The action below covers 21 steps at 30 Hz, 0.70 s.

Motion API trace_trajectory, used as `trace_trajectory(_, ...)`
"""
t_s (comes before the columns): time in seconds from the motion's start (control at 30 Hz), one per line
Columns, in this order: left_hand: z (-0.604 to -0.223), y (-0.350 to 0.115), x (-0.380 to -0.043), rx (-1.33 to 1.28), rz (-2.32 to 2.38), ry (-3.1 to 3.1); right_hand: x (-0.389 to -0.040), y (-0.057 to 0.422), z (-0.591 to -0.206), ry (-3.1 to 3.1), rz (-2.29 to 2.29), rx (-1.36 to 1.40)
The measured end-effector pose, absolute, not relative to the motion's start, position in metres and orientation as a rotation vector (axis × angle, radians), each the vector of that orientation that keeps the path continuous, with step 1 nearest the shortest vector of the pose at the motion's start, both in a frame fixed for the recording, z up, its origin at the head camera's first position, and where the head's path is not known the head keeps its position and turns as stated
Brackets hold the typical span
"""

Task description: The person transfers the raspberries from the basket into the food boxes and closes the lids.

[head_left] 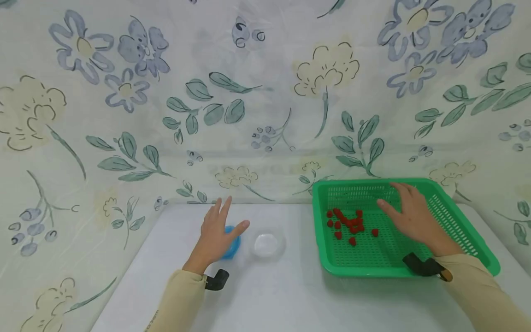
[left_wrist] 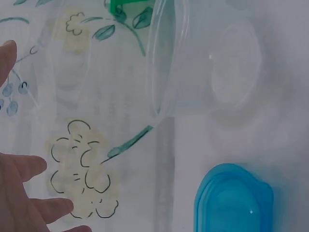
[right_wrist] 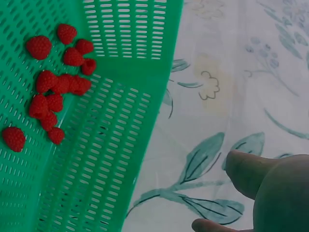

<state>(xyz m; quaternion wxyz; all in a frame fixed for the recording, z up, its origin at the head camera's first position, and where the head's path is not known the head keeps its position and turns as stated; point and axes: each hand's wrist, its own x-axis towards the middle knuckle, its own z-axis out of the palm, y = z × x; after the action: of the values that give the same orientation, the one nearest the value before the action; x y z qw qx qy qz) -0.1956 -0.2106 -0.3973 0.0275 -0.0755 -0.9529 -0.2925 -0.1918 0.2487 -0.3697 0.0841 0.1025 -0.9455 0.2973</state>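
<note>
My left hand (head_left: 216, 235) hovers over a blue lid (head_left: 233, 244), its fingers spread and holding nothing. Just right of that lid stands a clear plastic container (head_left: 267, 244), round and see-through; the left wrist view shows its clear wall (left_wrist: 166, 63) beside the blue lid (left_wrist: 236, 203). Over the right part of a green slotted basket (head_left: 386, 272), my right hand (head_left: 415, 219) is held with thumb and fingers apart, gripping nothing. Several red raspberries (head_left: 352, 223) lie in the left half of the basket; the right wrist view shows raspberries (right_wrist: 55, 84) clustered on its floor.
A white table (head_left: 274, 295) bears everything. Behind it hangs a floral cloth (head_left: 265, 115), reaching down to the table's back edge. The basket's rim (head_left: 323, 249) stands up on the table's right side, close to the cloth.
</note>
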Motion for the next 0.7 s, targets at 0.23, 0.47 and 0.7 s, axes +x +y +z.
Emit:
trace_trajectory(0.23, -0.414, -0.203, -0.193, -0.192, -1.176, -2.909, -0.202, 0.251, -0.372, -2.880, 0.923, 0.323)
trace_trajectory(0.47, -0.431, -0.193, -0.190, -0.071, -1.416, -2.848, -0.212, 0.255, -0.377, -2.980, 1.018, 0.275)
trace_trajectory(0.7, -0.448, -0.185, -0.187, -0.060, -1.636, -2.759, -0.218, 0.261, -0.385, -3.067, 1.138, 0.177)
